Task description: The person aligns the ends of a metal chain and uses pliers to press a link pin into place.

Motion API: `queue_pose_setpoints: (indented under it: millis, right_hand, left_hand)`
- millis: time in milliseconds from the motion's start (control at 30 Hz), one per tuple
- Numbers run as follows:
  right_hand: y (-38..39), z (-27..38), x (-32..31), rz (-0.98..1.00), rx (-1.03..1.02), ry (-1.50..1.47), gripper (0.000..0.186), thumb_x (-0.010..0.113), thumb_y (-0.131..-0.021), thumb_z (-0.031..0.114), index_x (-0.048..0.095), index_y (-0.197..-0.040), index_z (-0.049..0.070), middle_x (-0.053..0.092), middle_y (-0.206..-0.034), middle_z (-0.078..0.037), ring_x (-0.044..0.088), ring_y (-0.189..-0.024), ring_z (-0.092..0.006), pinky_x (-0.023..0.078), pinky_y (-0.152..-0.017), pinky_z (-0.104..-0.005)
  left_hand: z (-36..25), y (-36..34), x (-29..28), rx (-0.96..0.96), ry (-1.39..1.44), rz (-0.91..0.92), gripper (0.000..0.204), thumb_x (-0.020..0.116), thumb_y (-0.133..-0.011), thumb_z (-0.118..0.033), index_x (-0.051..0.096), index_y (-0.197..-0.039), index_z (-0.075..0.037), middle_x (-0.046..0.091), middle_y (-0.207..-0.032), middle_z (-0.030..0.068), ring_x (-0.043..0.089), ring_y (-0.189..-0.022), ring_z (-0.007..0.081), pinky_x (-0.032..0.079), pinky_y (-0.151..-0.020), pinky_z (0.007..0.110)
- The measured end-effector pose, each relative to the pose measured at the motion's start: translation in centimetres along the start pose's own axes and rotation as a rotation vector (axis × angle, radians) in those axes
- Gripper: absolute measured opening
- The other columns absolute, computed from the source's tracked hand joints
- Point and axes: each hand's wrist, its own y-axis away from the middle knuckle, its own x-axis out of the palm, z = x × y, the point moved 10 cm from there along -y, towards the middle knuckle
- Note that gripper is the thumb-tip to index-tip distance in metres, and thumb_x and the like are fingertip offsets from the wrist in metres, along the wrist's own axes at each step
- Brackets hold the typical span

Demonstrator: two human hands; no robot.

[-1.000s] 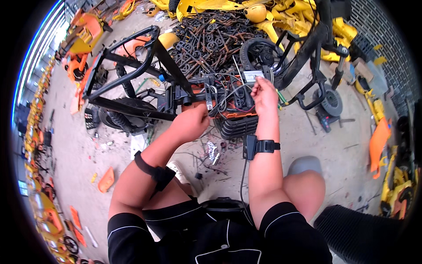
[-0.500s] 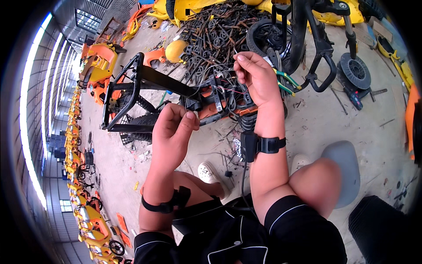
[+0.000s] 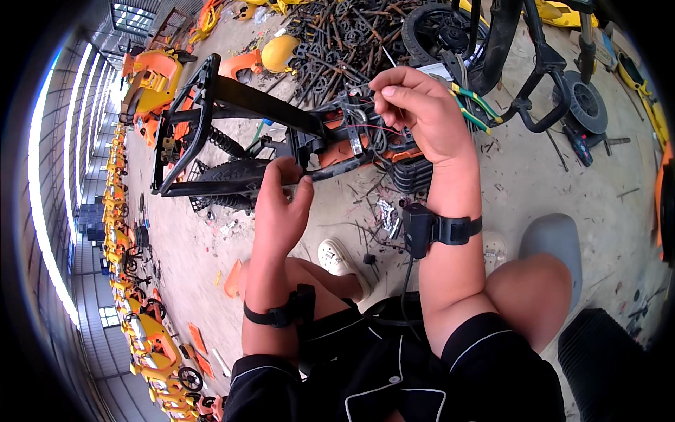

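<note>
My right hand is raised over the stripped frame, thumb and forefinger pinched together. A thin pale wire sticks up from those fingertips. Just past that hand show the green-and-yellow handles of pliers; their jaws are hidden, and I cannot tell whether the hand touches them. My left hand hovers at the near side of the black vehicle frame, thumb apart from the bent fingers, nothing visible between them. Red and black wires run over the frame's orange-and-black middle, below my right hand.
A heap of rusty metal parts lies behind the frame, beside a black wheel. To the right are a front fork, a grey disc and a power drill. Yellow vehicles line the left wall.
My left thumb has come away from the fingers and that hand has opened. My right hand keeps its pinch, shifted slightly right in the picture. The whole view has shifted somewhat too.
</note>
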Motion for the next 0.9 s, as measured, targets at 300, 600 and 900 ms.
queue_pose_setpoints:
  millis: [300, 600, 900]
  right_hand:
    - [0.6, -2.9, 5.2, 0.293, 0.111, 0.066, 0.015, 0.061, -0.097, 0.009, 0.067, -0.108, 0.001, 0.070, -0.087, -0.004, 0.064, -0.076, -0.0088, 0.050, -0.066, -0.0222]
    - [0.1, -3.8, 6.3, 0.367, 0.122, 0.088, 0.013, 0.063, -0.098, 0.011, 0.067, -0.106, 0.002, 0.071, -0.089, -0.004, 0.066, -0.085, -0.0097, 0.051, -0.071, -0.0239]
    - [1.2, -1.1, 7.9, 0.493, -0.013, 0.052, 0.017, 0.074, -0.090, 0.012, 0.070, -0.104, 0.003, 0.071, -0.092, 0.000, 0.062, -0.081, -0.0065, 0.048, -0.068, -0.0223]
  left_hand:
    - [-4.3, 0.4, -0.3, 0.269, 0.087, -0.142, 0.035, 0.064, -0.099, -0.014, 0.056, -0.131, -0.002, 0.062, -0.128, 0.0129, 0.062, -0.109, 0.0199, 0.048, -0.095, 0.032]
    - [-2.7, -0.1, 1.7, 0.096, 0.599, -0.023, 0.017, 0.063, -0.101, -0.009, 0.064, -0.113, 0.002, 0.068, -0.102, 0.0062, 0.062, -0.096, 0.0119, 0.048, -0.089, 0.026]
    - [-4.5, 0.6, 0.4, 0.218, 0.711, -0.133, 0.018, 0.069, -0.095, -0.002, 0.066, -0.112, 0.003, 0.070, -0.101, 0.0068, 0.063, -0.096, 0.0135, 0.050, -0.084, 0.027]
